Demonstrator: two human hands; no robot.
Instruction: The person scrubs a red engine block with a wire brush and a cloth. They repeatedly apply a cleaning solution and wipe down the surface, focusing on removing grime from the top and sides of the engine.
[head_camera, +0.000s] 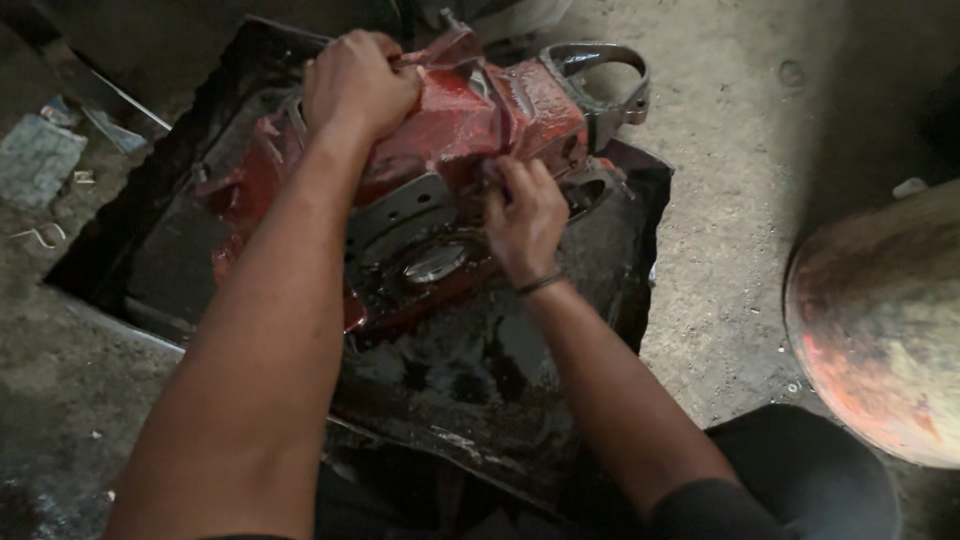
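We look down on a red-painted cast metal housing (470, 130), an engine or gearbox part, lying tilted in a shallow black tray (620, 290) wet with dark oil, which sits on a concrete floor (740, 180). Our left hand (358, 82) is clamped over the upper end of the casting, fingers curled tight around a raised edge. Our right hand (522, 215) presses against its near flank, fingers bent and closed on something small that we cannot make out, just above a round grey cover plate (425, 255). A bare metal loop-shaped bracket (600, 85) juts from the casting's far end, toward the tray's far right corner. Beside the tray's right edge, well apart, stands a rusty orange drum (880, 320).

By its look the housing is heavy, rigid and slick with oil, so we judge it best gripped by its ribs, flanges or the loop bracket, where fingers can hook, not by its smooth painted faces. The tray's oily floor offers little friction beneath it.
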